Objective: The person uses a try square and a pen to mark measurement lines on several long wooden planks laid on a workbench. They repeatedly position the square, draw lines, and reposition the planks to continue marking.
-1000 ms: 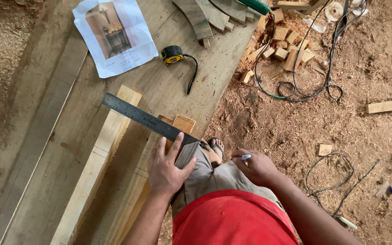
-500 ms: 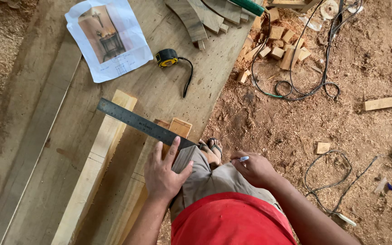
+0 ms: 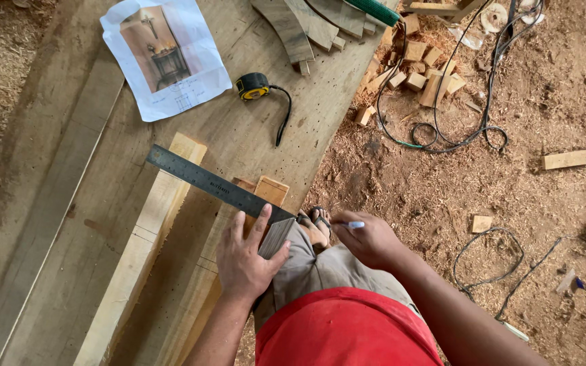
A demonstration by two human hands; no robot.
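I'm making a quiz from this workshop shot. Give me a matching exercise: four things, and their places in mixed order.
Things:
1. steel square
2. pen
3. tape measure
4. printed sheet

Places:
A. far corner of the bench, lying flat
B. in the right hand
C. across the pale planks, under the left hand
D. on the bench between sheet and curved offcuts, strap trailing

Pairs: 1-C, 2-B, 3-D, 4-A

Left hand (image 3: 247,261) covers the near end of the steel square (image 3: 215,184); its stock only partly shows. Pen (image 3: 348,224) mostly buried in the right hand (image 3: 372,240), tip alone visible. Both forearms cut off at bottom edge. Print on the paper sheet (image 3: 165,57) too small to tell. Curved wood pieces (image 3: 306,24) cropped at top.
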